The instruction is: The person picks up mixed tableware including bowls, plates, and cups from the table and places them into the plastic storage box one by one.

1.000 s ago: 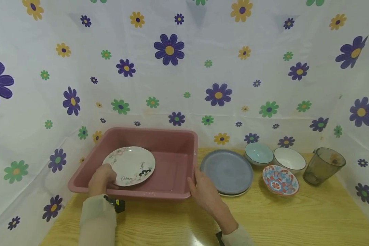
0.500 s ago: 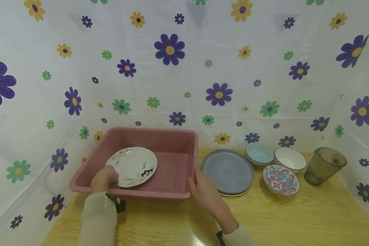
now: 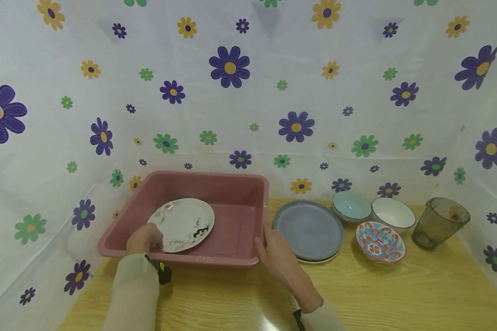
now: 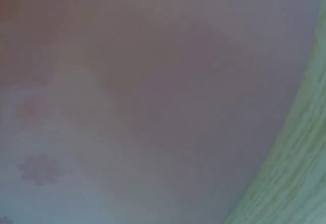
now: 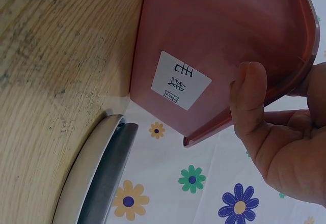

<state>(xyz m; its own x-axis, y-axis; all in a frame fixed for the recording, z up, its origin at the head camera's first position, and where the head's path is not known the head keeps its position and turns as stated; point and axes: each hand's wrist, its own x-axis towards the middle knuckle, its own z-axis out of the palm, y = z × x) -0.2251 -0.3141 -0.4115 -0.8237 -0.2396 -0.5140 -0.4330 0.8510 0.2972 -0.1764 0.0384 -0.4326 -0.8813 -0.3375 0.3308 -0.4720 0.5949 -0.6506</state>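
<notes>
A pink plastic basin (image 3: 236,257) stands on the table at left. Inside it, toward the left, a white plate (image 3: 180,225) with floral and black markings lies slightly tilted. My left hand (image 3: 144,238) reaches over the basin's front rim and grips the plate's near-left edge; its fingertips are partly hidden. My right hand (image 3: 282,259) holds the basin's right rim, thumb at the outer front corner. In the right wrist view, the thumb (image 5: 249,94) lies against the basin's outer wall, near a white label (image 5: 181,80) with writing. The left wrist view is a blur of pink.
Just right of the basin, a blue-grey plate (image 3: 308,230) sits on a pale one. Further right stand a light-blue bowl (image 3: 351,207), a white bowl (image 3: 393,214), a red-and-blue patterned bowl (image 3: 381,242) and a smoky glass jug (image 3: 439,225). A flowered sheet (image 3: 265,101) hangs behind.
My left hand and the white plate have shifted slightly right within the basin. The right hand keeps its hold on the rim. The whole view has drifted a little.
</notes>
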